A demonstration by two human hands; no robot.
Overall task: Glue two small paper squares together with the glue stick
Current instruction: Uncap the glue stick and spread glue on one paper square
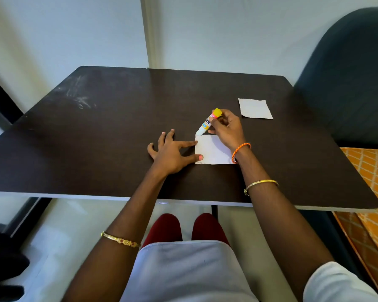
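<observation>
The left hand (169, 152) lies flat on the dark table (96, 138), fingers (189, 144) straight and spread apart. The forefinger and thumb tips press the left edge of the near paper square (212, 152), pinning it in place.

The near paper square lies flat on the table directly ahead of the person, between the two hands. It is a thin, light sheet that will likely slide or lift under a dragging stroke, so hold-down at the edge is required; keep pressing fingers clear of the area to be glued.

The glue stick (207, 123) is tilted, white tip down at the far left corner of the near paper square, yellow end up. Whether the tip actually touches the paper cannot be confirmed. The body is a rigid, light plastic cylinder; the grip point is the upper barrel.

The right hand (226, 129) has its fingers curled around that upper barrel, clamped on it pen-fashion. An orange corded band sits at this wrist.

The second paper square (255, 108) lies flat farther right and farther back, well apart from the first, untouched. Judged stage: glue application under way or about to start; joining not yet done. Lift the second sheet by an edge, as it will bend easily.
</observation>
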